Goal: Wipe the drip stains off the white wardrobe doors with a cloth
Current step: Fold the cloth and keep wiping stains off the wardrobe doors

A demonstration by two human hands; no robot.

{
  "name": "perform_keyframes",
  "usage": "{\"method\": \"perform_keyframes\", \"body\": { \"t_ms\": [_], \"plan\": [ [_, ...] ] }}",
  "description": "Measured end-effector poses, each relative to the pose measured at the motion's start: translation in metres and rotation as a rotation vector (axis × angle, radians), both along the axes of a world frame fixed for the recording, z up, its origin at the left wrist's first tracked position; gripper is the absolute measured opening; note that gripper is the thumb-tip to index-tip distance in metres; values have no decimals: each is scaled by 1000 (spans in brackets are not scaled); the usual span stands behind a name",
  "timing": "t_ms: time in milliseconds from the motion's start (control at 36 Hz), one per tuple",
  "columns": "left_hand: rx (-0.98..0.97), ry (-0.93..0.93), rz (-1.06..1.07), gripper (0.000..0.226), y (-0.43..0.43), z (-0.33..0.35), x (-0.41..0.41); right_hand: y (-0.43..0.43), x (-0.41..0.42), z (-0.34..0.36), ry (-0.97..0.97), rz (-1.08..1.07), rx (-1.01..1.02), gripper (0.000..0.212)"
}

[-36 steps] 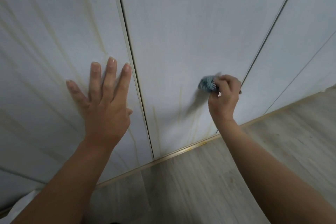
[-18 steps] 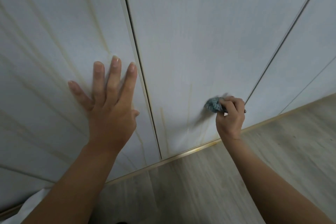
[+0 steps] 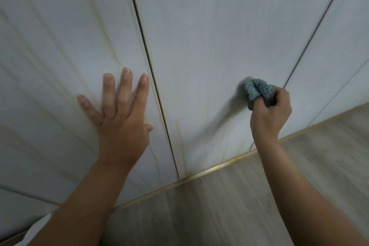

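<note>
The cloth is a small blue-grey knitted wad bunched in the right hand. The fingers and thumb curl tight round its lower half, so only the ribbed top shows. That top is pressed against the middle door, low down and near its right edge. It looks soft and light, likely to crush to whatever shape the grip gives it. I would hold it as here, low on the wad, with a fat pad left proud of the knuckles to meet the panel (a thin fold would let fingernails scrape the finish). Whether it is damp cannot be told. The door face reads as smooth, stiff and probably a little slick, so pressure should go straight in or the wad will skate. Yellowish stains run down the middle door to the left of the cloth, as far as the brass strip at its foot. The patch right around the cloth is blurred. More and longer stains cross the left door, where the left hand lies flat, fingers straight and spread, holding nothing, apparently bracing. A dark gap parts the two doors just beside its forefinger. Pale wood-look floor lies below. By my reckoning the left door is not yet wiped.
</note>
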State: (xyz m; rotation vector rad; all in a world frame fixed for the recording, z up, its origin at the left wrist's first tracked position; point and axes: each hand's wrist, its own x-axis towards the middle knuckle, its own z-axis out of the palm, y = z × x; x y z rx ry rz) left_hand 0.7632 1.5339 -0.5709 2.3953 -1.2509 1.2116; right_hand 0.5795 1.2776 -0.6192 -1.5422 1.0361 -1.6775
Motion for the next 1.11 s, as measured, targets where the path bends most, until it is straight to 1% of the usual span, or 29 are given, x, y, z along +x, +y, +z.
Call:
{"method": "perform_keyframes", "body": {
  "t_ms": [83,167,278,361,444,528,639,694,750,778,861,917,1000,1111],
  "plan": [
    [2,3,-6,142,1,-1,0,9,12,32,-36,30,-94,22],
    [-8,-2,-6,142,1,-2,0,15,23,31,17,13,-218,15],
    [-10,-11,0,137,0,-1,-1,12,31,-22,163,9,-430,15],
    [-13,-20,6,138,0,-2,0,17,26,-64,291,70,-486,20],
    [-19,-18,8,140,1,-1,1,20,20,-67,327,114,-436,22],
    [-19,-21,16,138,0,-1,1,21,22,-46,237,104,-318,29],
    [-22,-23,15,136,1,-1,0,26,29,-31,177,62,-307,29],
    [-17,-27,8,136,2,-2,1,28,29,-48,228,48,-351,29],
    [-20,-39,9,136,1,-1,2,27,26,-81,319,56,-435,23],
    [-20,-46,12,135,1,-1,2,26,22,-99,371,72,-436,19],
    [-12,-24,10,138,1,-1,1,22,13,-140,498,141,-338,17],
    [3,-9,8,140,1,1,1,20,9,-146,521,175,-290,19],
    [-1,-17,13,139,1,1,1,21,12,-127,416,143,-246,24],
    [-14,-38,28,134,0,1,-1,22,20,-102,301,65,-209,38]
  ]
}}
